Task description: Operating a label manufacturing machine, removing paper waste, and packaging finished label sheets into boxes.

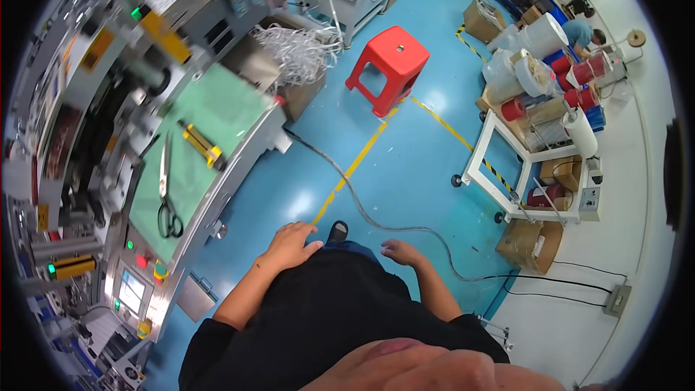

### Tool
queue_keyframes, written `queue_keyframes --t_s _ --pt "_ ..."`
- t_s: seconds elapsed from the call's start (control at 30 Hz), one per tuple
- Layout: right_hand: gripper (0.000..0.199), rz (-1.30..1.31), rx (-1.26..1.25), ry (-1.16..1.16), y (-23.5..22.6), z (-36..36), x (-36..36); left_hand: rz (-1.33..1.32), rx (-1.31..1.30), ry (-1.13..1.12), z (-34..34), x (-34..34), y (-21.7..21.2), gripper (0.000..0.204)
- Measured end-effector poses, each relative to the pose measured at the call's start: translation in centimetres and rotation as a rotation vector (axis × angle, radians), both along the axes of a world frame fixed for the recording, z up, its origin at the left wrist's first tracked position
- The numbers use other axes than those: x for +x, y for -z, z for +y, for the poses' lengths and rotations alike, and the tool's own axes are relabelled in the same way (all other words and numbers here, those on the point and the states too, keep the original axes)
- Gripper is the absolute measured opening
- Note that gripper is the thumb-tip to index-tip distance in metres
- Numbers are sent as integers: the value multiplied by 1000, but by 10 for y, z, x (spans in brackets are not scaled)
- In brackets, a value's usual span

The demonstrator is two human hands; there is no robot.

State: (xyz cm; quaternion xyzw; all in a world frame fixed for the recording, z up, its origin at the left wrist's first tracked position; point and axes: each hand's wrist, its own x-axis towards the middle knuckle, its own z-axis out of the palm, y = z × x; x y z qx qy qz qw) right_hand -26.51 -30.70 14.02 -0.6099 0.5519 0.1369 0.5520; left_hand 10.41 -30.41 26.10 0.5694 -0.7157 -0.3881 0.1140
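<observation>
My left hand hangs in front of my body with its fingers stretched out and nothing in them. Lower right of it, my right hand is also bare, its fingers loosely bent and partly turned away. Neither hand touches a tool. Nearest on the left is a machine table with a green mat. On that mat lie scissors with black handles, and beside them a yellow and black utility knife.
A red plastic stool stands ahead on the blue floor. A grey cable crosses the floor. To the right is a white wheeled frame near stacked rolls. Tangled white strips fill a box. A person works far right.
</observation>
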Motion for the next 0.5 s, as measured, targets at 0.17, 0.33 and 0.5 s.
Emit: queue_keyframes --t_s 0.17,0.33,0.5 --pt "44 -149 -256 -72 27 -140 -30 62 77 -3 -118 -55 4 34" --pt "43 -134 -232 162 12 -271 -59 204 123 -89 -250 -102 33 32" --pt "39 8 -183 438 65 -304 -153 230 191 2 -413 -144 84 33"
